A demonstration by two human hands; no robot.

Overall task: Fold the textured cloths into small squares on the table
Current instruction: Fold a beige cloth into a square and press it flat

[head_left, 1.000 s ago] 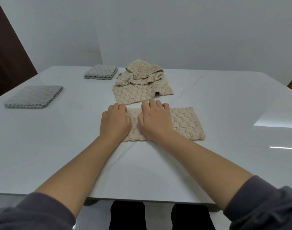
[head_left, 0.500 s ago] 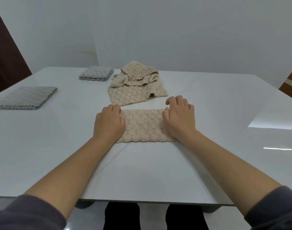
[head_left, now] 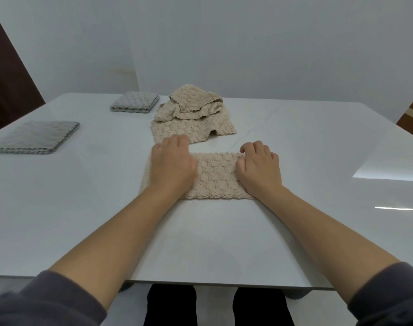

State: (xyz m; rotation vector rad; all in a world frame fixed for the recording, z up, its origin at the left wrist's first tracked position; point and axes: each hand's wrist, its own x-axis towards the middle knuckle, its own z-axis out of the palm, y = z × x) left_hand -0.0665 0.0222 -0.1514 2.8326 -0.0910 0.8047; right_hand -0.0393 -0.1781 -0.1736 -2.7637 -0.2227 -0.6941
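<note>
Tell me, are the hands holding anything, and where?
The right hand grips the beige cloth at its right end, fingers curled over that edge. The left hand only presses on its left part.

Left hand (head_left: 171,167) and right hand (head_left: 259,169) rest, fingers (head_left: 255,146) curled.

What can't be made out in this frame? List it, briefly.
Head view:
- Beige cloth: the parts beneath left hand and right hand.
- Whether either hand pinches it: hidden under the hands.
- Beige pile: cloth count, layers overlap.
- Far gray cloth: layer count, too small.
</note>
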